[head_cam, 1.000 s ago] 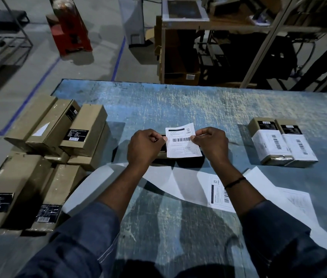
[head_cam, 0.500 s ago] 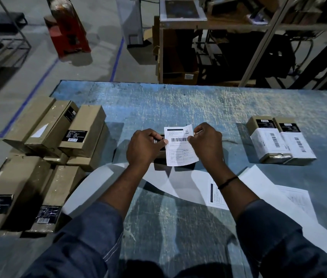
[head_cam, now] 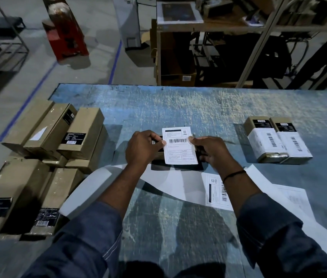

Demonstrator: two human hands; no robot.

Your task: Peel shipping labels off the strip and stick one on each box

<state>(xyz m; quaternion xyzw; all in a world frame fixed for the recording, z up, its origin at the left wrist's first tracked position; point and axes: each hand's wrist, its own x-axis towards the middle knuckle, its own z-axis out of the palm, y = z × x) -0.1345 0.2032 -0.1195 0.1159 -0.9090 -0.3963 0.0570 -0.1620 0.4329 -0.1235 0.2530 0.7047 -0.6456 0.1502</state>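
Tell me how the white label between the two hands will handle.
Probably floppy: the label is a thin sheet, and both the left hand and right hand pinch its edges to keep it flat. Likely very light, being paper. Its back is probably sticky, as on the labelled boxes, so it may cling, not slide.
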